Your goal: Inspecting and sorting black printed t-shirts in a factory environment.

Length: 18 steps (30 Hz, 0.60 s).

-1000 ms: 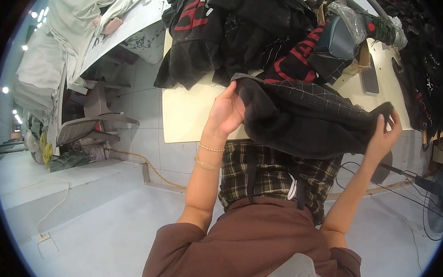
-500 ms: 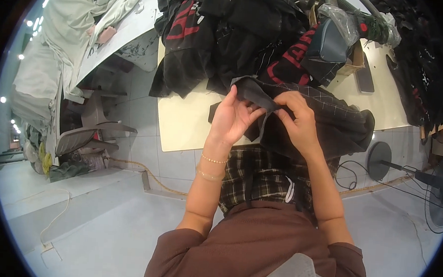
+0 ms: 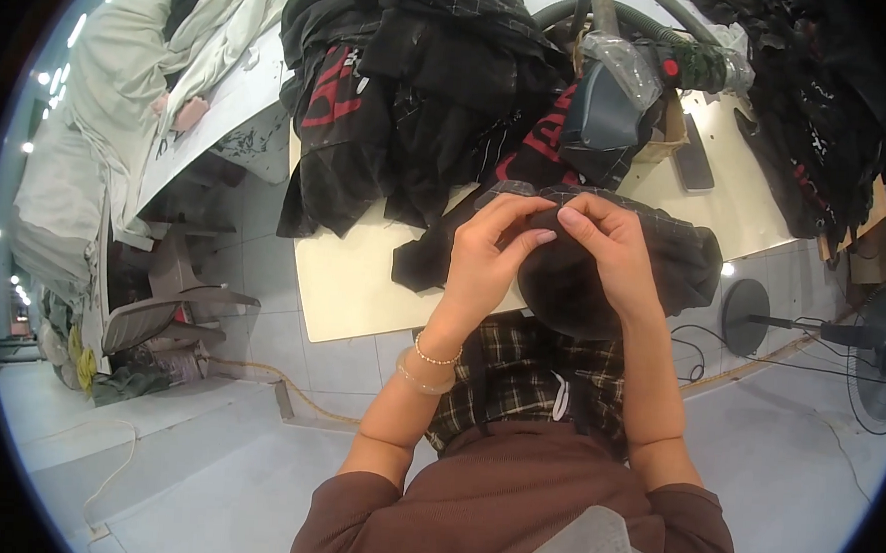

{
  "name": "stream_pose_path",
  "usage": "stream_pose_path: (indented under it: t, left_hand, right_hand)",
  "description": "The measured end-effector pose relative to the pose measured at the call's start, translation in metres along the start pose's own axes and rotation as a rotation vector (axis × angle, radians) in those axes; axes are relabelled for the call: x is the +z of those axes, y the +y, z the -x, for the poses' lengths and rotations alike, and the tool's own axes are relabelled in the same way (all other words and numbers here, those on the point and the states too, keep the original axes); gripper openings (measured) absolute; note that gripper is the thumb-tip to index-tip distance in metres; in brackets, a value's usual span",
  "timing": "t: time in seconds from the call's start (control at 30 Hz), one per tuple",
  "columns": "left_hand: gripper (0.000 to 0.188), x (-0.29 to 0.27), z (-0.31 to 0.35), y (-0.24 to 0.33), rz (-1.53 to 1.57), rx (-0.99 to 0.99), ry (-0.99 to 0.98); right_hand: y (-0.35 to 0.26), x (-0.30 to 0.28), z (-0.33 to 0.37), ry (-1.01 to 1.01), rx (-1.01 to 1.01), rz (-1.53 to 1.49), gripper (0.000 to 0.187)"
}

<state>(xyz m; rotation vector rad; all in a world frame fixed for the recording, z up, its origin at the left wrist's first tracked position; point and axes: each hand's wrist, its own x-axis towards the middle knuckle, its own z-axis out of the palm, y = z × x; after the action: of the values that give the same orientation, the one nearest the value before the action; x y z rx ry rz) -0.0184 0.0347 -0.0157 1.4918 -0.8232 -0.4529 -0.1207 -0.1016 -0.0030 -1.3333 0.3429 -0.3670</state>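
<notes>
A black garment [image 3: 614, 270] with pale grid stitching on its upper part lies over the table's front edge and hangs toward my lap. My left hand [image 3: 495, 244] pinches its dark edge between thumb and fingers. Close beside it, my right hand [image 3: 605, 240] also pinches the cloth, with the thumb on top. The two sets of fingertips almost meet. Part of the gripped edge is hidden behind my fingers.
A pile of black garments with red lettering [image 3: 402, 104] covers the far side of the cream table [image 3: 348, 282]. A dark grey machine head [image 3: 607, 110] stands beyond my right hand. A grey chair [image 3: 176, 298] is at left, a pedestal fan [image 3: 874, 359] at right.
My left hand has turned from palm-up with fingers spread to a pinch on the cloth's edge. Both hands are now closer together, and the view has shifted slightly.
</notes>
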Motion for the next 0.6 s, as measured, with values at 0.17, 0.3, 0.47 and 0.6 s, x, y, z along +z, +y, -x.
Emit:
stream_pose_path:
  t: [0.17,0.3,0.47,0.6]
  left_hand:
    - [0.014,0.010,-0.017,0.000,0.207,-0.037,0.100]
    - [0.013,0.022,-0.024,0.004,0.299,-0.037,0.133]
    - [0.012,0.028,-0.032,0.005,0.437,-0.086,0.183]
    - [0.011,0.028,-0.037,0.004,0.461,-0.104,0.188]
  right_hand:
    - [-0.003,-0.006,-0.005,0.006,0.074,-0.336,0.013]
    - [-0.007,-0.013,-0.010,-0.022,0.103,-0.567,0.016]
    - [-0.007,-0.011,-0.017,0.031,0.107,-0.689,0.019]
    - [-0.009,-0.010,-0.018,0.060,0.134,-0.775,0.020]
